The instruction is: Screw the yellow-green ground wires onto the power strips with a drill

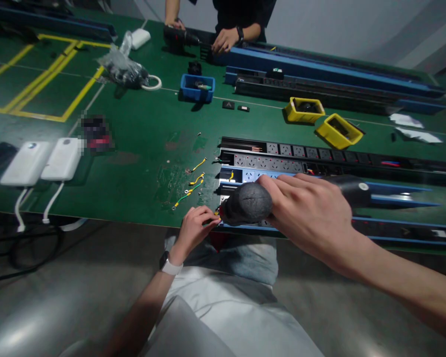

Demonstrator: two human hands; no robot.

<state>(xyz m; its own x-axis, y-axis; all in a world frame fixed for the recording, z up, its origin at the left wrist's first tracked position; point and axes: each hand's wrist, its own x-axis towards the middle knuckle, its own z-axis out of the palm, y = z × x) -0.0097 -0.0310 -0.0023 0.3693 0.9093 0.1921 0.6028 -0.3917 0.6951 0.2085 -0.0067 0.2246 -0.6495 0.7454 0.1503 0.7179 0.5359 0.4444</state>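
My right hand (312, 218) is wrapped round a black power drill (250, 202), held over the left end of the nearest power strips. Beside the drill's front, my left hand (197, 225) pinches a small yellow piece (217, 213) at the strip's end; its exact shape is too small to tell. Several socket strips lie side by side, among them a blue-edged one (250, 175) and a black one (312, 152). Left of their ends lie short yellow-green wires (188, 194) with ring terminals. The drill hides its tip and part of the strips.
Farther back are a blue bin (198, 88), two yellow bins (305, 110) and long blue rails (319, 69). Across the table (134, 129) a person's hands (225, 40) work with another drill. White devices (62, 159) with cables and a plastic bag (122, 67) lie at the left.
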